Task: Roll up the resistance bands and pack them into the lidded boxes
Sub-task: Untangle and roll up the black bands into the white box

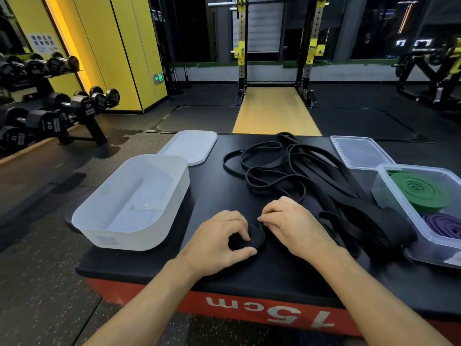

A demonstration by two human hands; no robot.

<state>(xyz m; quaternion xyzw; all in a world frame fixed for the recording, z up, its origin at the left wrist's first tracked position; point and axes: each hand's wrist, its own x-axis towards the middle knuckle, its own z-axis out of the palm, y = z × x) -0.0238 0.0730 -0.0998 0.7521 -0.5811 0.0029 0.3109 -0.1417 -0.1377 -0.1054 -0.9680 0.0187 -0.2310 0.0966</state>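
Observation:
A half-rolled black band coil lies flat on the black platform top. My left hand grips the coil with thumb and curled fingers. My right hand pinches the band's loose strand at the coil's upper right edge. A tangle of loose black bands spreads behind and to the right. An empty frosted white box sits at the left, its lid lying behind it. A clear box at the right holds a rolled green band and a rolled purple band.
A clear lid lies at the back right of the platform. The platform's red front face reads 15cm. Dumbbell racks stand on the floor to the left; a squat rack and wooden lifting strip lie ahead.

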